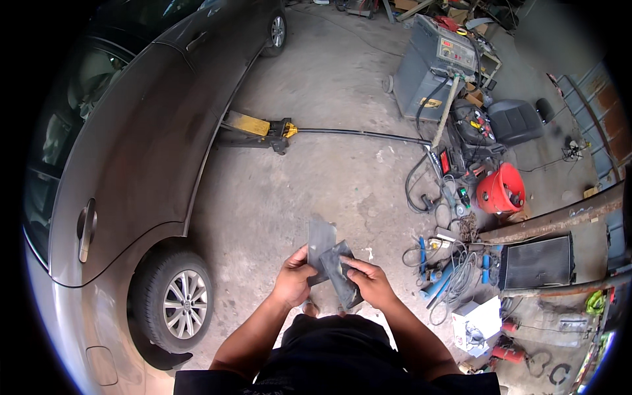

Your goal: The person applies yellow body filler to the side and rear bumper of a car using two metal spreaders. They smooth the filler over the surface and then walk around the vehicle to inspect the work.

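My left hand (293,280) grips a flat grey sheet (321,236) by its left side. My right hand (364,282) holds a smaller, darker flat piece (341,286) with a pale patch, which overlaps the right part of the grey sheet. Both hands are closed on their pieces, low in the middle of the view above the concrete floor (329,178). What the two pieces are made of is not clear.
A brown-grey car (131,164) fills the left, with a yellow floor jack (257,128) and long handle beside it. On the right are a grey wheeled machine (421,85), a black seat (513,122), a red bucket (503,187), tangled hoses (461,283) and a white box (477,326).
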Tool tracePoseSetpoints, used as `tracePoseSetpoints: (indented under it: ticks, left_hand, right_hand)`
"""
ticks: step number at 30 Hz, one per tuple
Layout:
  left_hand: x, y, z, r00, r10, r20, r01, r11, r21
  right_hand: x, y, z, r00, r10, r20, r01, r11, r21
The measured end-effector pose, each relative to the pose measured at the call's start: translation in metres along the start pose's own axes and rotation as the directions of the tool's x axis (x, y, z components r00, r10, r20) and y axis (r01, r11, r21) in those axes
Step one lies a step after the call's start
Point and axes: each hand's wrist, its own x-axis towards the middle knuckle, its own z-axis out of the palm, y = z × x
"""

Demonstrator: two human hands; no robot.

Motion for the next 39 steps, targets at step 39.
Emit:
tracePoseSetpoints:
  ticks: [39]
  left_hand:
    - [-0.040, 0.004, 0.048, 0.910, 0.361, -0.206, -0.315, 0.923, 0.222]
  right_hand:
    - [0.015, -0.089, -0.064, 0.851, -0.509, -0.127, 0.511, 0.860, -0.025]
